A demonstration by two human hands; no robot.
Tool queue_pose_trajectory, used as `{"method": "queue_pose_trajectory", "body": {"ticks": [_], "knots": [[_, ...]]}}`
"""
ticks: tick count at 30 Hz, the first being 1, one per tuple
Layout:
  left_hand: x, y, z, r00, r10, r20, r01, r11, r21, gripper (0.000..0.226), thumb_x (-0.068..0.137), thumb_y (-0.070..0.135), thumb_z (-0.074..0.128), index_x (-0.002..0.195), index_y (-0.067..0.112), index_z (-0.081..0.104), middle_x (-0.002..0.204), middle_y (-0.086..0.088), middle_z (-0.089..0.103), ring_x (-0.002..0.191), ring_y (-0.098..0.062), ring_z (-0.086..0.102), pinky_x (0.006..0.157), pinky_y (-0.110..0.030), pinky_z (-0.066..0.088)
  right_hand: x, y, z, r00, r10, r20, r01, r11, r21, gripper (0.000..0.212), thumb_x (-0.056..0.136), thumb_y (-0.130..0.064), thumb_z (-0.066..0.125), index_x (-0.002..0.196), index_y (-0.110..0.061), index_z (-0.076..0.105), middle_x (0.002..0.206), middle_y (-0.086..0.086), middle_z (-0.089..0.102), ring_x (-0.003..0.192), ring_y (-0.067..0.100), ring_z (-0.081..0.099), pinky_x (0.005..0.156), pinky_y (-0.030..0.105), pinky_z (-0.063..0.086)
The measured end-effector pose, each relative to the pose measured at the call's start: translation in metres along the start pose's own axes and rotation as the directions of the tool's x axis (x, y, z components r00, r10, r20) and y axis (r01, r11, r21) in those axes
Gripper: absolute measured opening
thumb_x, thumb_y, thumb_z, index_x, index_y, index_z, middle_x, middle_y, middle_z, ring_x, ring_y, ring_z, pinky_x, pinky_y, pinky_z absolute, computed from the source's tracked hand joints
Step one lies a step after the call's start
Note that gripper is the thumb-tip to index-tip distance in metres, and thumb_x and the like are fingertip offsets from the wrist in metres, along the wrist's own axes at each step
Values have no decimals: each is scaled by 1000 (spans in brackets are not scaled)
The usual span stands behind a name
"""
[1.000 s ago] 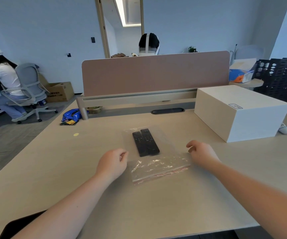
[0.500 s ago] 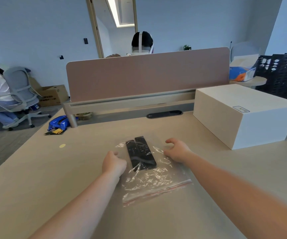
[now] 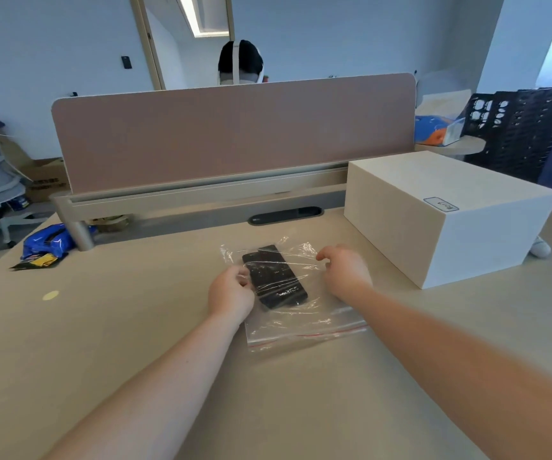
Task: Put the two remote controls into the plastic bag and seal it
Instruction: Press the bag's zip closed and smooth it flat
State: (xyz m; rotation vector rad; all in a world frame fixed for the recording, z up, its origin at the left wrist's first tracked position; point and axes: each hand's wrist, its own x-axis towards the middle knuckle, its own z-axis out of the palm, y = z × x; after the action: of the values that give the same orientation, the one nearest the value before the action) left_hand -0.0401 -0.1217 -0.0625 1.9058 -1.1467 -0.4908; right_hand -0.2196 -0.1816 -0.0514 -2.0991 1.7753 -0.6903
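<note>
A clear plastic bag (image 3: 304, 322) with a red zip strip along its near edge lies on the desk. Two black remote controls (image 3: 274, 277) lie side by side inside it, toward its far end. My left hand (image 3: 231, 290) pinches the bag's left edge beside the remotes. My right hand (image 3: 344, 270) grips the bag's right side, fingers curled on the plastic. The far end of the bag is lifted and crinkled between my hands.
A large white box (image 3: 447, 214) stands close on the right. A pink desk divider (image 3: 234, 134) runs across the back, with a person's head behind it. A blue snack packet (image 3: 45, 244) lies at the far left. A yellow dot (image 3: 50, 295) marks the desk.
Both hands moved forward from the bag's near end to its sides beside the remotes and took hold of the plastic. The bag's far end has risen and crinkled.
</note>
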Motion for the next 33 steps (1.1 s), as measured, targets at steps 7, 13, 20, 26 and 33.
{"method": "queue_pose_trajectory", "body": {"ticks": [7,13,20,26,33], "knots": [[31,29,62,991,130,29,-130,991,15,24,88,8,54,107,14,67,111,-8,70,102,-28,62,88,-33,47,37,27,-28,995,3,-96,-26,970,-242,44,82,14,42,117,-7,58,115,15,54,103,34,53,84,40,49],[54,47,93,982,188,20,-188,982,30,23,88,9,52,104,15,68,107,-8,72,97,-29,64,79,-30,46,56,40,-39,990,7,-141,-56,937,-345,34,84,8,44,114,-3,57,115,18,54,107,37,51,87,39,47],[60,55,100,973,229,-3,-227,968,107,19,87,5,50,96,8,67,104,-14,69,99,-34,60,77,-34,47,62,45,-32,996,-26,-81,-17,873,-487,33,84,6,49,114,-6,50,120,15,48,112,33,44,81,40,47],[52,45,90,980,198,28,-200,963,183,25,89,17,52,111,10,61,120,-14,57,108,-33,56,86,-36,46,47,53,-26,997,-63,-49,30,862,-506,27,90,-5,47,116,-11,47,120,14,48,111,33,44,78,38,46],[21,32,66,985,159,70,-170,967,190,28,86,26,59,109,10,58,116,-12,59,106,-30,56,89,-37,45,12,56,-29,999,40,8,-32,891,-452,29,98,-26,36,118,-9,49,121,15,55,110,35,51,81,42,49]]}}
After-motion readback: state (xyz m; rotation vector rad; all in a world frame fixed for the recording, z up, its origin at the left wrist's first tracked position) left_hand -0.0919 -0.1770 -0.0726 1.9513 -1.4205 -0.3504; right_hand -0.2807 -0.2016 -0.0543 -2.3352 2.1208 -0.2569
